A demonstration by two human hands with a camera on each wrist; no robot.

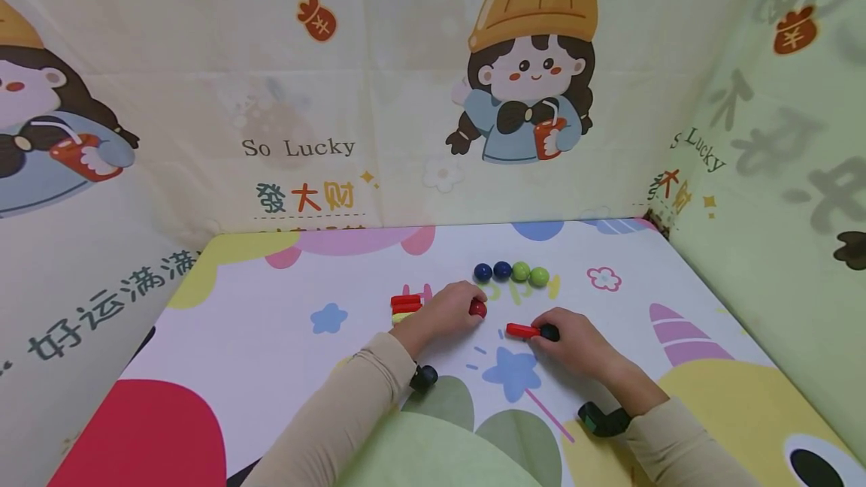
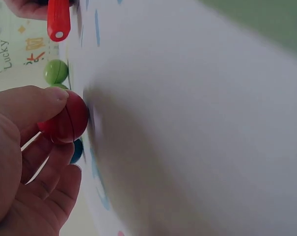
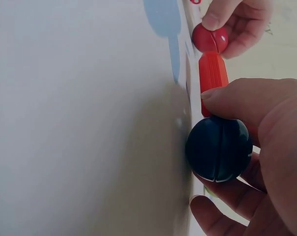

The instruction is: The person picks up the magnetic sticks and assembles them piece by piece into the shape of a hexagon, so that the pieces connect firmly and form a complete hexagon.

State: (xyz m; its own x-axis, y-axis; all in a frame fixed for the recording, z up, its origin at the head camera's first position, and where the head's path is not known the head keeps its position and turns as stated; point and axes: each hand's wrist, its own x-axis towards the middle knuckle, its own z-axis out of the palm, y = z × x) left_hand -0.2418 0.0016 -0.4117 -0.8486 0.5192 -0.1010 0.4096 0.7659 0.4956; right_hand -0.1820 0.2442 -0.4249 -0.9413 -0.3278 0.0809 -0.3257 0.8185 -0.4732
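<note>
Thumb and fingers of my left hand (image 1: 441, 313) pinch a red ball (image 2: 73, 118) that has a seam around it, low over the tabletop. To its right, my right hand (image 1: 576, 338) grips a short red ribbed rod (image 3: 213, 73) with a dark blue ball (image 3: 219, 149) at its near end. The rod's free end, with a small hole in it, points left toward the red ball; a gap separates them in the head view. Part of the rod is hidden by the right thumb.
Behind the hands, two dark blue balls (image 1: 502, 270) and two green balls (image 1: 538, 276) stand in a row. Red rods (image 1: 406, 299) and a yellow one (image 1: 399, 318) lie by the left wrist. Printed cloth walls (image 1: 406, 96) border the patterned tabletop (image 1: 271, 367).
</note>
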